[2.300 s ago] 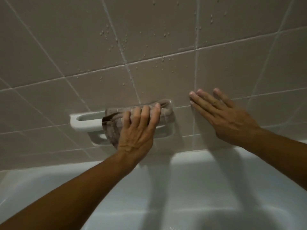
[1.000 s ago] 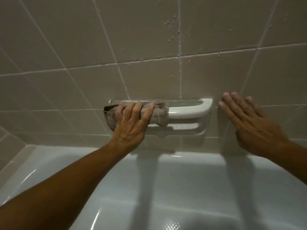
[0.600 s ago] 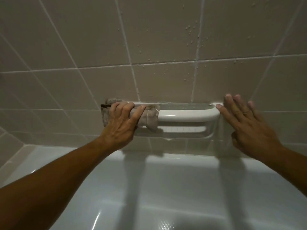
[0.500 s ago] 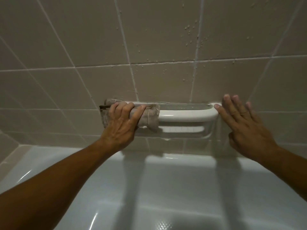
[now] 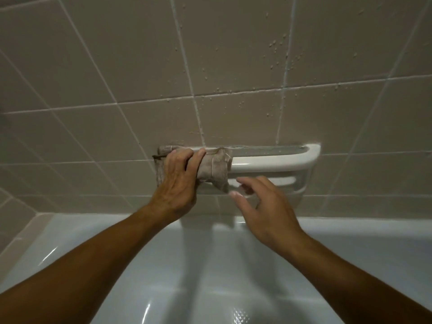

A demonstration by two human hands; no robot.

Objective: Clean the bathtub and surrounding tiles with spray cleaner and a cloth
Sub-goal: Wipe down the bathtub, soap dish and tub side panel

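Note:
A grey-brown cloth is wrapped over the left end of a white wall-mounted grab bar on the beige tiles. My left hand grips the cloth around the bar, fingers curled over its top. My right hand hovers just below the bar, right of the cloth's hanging corner, fingers spread and loosely bent, holding nothing. The white bathtub lies below. No spray bottle is in view.
Droplets speckle the tiles above the bar's right half. A recessed white soap dish sits under the bar. The tub rim runs along the wall, and the tiled corner is at the far left.
My right hand left the tile right of the bar and moved left and down, close to the cloth's hanging end. My left hand stayed at the bar's left end with the cloth.

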